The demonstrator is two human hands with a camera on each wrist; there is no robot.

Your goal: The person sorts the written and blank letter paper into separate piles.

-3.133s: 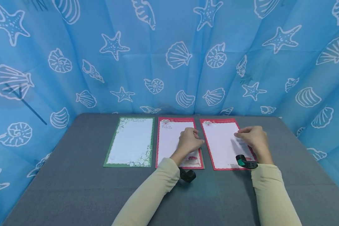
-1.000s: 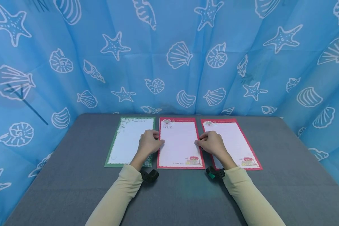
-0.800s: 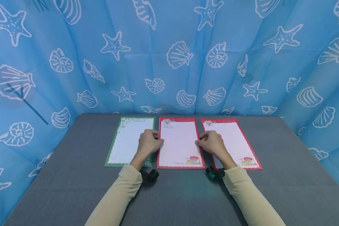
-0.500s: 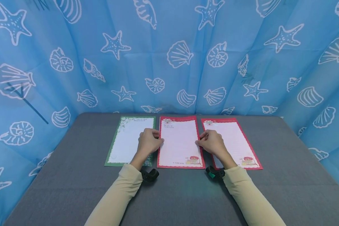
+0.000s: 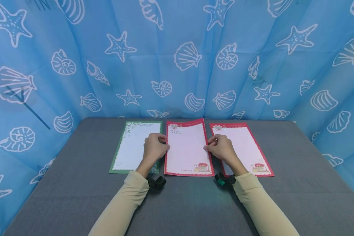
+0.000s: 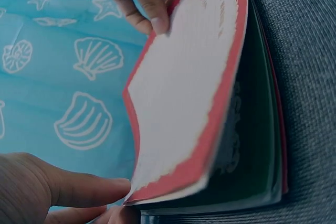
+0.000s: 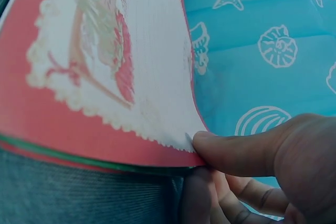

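A red-bordered sheet of letter paper is held by its two side edges, its far edge raised and bowed. My left hand pinches the left edge, thumb on the printed face and fingers behind. On the opposite edge my right hand pinches likewise, and the right wrist view shows its thumb on top of the red border. Below the raised sheet, the left wrist view shows a dark green sheet and a further red edge, lying on the cloth.
A green-bordered sheet lies left of the middle paper, partly behind my left hand. Another red-bordered sheet lies slightly turned on the right. Grey cloth covers the table, and a blue shell-print curtain hangs behind.
Both hands came leftward to the middle paper's edges earlier and have since stayed nearly in place. Over the last half second its far edge has risen and curved, higher on the right.
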